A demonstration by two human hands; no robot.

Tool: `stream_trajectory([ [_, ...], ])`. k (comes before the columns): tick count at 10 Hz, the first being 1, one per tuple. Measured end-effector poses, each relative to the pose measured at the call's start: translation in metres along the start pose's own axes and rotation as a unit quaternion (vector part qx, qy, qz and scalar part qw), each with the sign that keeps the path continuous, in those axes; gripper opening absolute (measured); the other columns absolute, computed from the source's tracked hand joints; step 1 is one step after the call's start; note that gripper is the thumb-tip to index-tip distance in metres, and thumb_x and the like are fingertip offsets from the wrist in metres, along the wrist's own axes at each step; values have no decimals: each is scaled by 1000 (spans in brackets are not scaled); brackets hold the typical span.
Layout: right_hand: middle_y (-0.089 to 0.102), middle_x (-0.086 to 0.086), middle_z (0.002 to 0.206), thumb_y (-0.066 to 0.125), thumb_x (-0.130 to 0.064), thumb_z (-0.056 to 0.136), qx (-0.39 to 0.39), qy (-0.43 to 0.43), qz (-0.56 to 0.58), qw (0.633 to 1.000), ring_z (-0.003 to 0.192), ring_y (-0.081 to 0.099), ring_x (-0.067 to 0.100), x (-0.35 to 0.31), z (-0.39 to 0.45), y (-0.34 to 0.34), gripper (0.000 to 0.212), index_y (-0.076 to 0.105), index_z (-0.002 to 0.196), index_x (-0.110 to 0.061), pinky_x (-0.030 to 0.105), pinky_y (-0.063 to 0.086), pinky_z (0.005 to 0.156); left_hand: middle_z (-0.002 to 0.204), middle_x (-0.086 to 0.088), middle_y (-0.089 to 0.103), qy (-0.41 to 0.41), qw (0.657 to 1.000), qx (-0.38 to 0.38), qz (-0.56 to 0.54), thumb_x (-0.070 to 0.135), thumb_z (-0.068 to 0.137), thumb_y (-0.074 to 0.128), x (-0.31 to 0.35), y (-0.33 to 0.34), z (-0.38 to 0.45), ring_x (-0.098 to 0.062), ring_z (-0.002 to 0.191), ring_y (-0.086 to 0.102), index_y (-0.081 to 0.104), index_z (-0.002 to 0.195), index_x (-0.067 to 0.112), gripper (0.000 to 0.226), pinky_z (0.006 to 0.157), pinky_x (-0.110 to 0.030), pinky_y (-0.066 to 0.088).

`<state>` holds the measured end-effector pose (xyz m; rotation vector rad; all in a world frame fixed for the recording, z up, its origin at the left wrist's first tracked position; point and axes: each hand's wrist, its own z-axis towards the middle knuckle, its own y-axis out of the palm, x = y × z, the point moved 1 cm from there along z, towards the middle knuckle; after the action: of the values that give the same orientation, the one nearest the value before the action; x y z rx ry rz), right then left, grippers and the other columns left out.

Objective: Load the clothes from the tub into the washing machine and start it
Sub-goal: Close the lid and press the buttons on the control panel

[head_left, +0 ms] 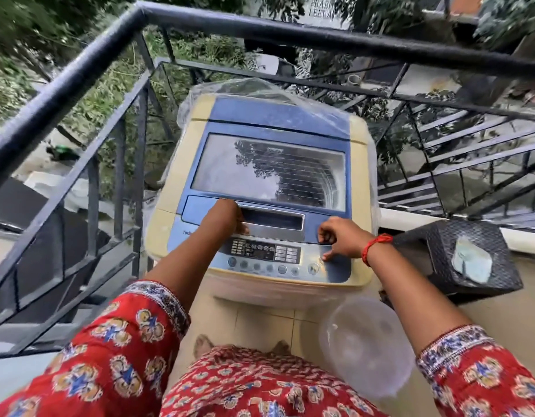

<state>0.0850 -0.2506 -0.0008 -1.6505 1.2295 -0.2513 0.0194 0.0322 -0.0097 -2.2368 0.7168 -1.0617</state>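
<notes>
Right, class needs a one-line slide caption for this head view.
Both hands on the closed washing machine: left hand at the lid handle, right hand by the control panel.

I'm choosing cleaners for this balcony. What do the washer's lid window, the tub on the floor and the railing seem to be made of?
Lid window: glass or clear plastic, glossy; it mirrors tree branches and shows the drum beneath.
Tub: translucent plastic, slightly cloudy; the floor tiles show through it.
Railing: probably painted metal, dark and matte, with welded-looking bars.
</notes>
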Motion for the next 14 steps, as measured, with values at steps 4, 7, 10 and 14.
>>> stream_trajectory([
  [4,47,-4,90,90,-16,60,1,27,-5,1000,77,50,11,-11,-6,6,39,58,83,-19,4,37,60,66,1,53,119,984,15,129,6,90,61,-5,-2,-6,1,46,48,53,64,15,28,37,-2,31],
  [7,46,-12,78,87,-16,67,45,98,48,993,69,48,5,-8,-19,14,32,59,84,-16,15,35,63,60,1,52,97,989,1,114,21,81,76,-9,-3,-7,-19,64,55,55,68,11,27,52,-22,34],
  [10,44,-4,91,93,-28,54,49,124,65,989,74,48,11,-12,-21,23,48,55,84,-23,12,36,62,56,1,44,126,978,-20,165,40,75,78,-8,-8,-1,-23,64,49,55,67,14,36,61,-30,36],
  [14,41,2,99,95,-36,45,23,150,65,986,83,53,24,-17,-16,24,61,50,83,-18,19,34,57,72,-9,56,132,977,-23,164,36,77,78,-8,-8,0,-27,71,53,60,72,10,32,65,-30,40],
])
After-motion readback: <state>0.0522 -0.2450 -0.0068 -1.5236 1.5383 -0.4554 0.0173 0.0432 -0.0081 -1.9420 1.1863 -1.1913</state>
